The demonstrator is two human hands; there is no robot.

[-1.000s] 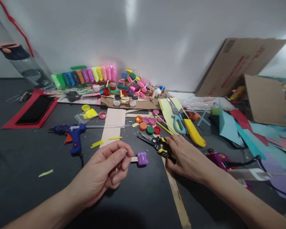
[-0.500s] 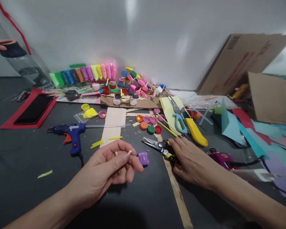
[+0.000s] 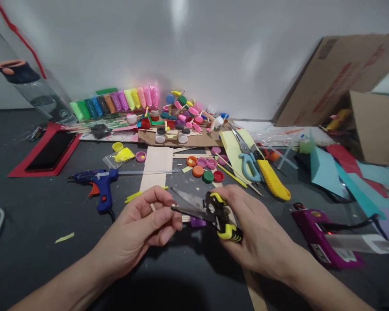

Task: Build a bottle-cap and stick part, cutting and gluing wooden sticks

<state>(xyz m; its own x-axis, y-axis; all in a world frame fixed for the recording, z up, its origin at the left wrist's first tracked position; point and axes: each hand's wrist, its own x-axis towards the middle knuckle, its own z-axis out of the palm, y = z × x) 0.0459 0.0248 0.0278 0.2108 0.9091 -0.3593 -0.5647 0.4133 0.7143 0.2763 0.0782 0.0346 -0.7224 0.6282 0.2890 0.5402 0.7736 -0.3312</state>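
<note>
Wood stick bit [image 3: 153, 207], short, finger-pinched in L hand [image 3: 145, 222], visible end tilted up. Snips [image 3: 210, 208], 1 pr., gripped in R hand [image 3: 257, 222], to R of stick; blades parted & pointed L, lower tip just beside the pinch.

My left hand [image 3: 145, 226] wraps most of a pale stick [image 3: 153, 207], so I see only a short stub of it, while my right hand [image 3: 257, 229] covers part of the handles of the cutters [image 3: 211, 210], whose lower blade hides part of a purple piece [image 3: 199, 222]. A wooden strip [image 3: 255, 291] disappears behind my right hand and is cut off at the bottom edge, the cardboard sheet [image 3: 350, 73] runs out past the right edge, and a white cable [image 3: 1, 218] leaves at the left. The red print [image 3: 333, 87] on that cardboard is too blurred for me to read.
</note>
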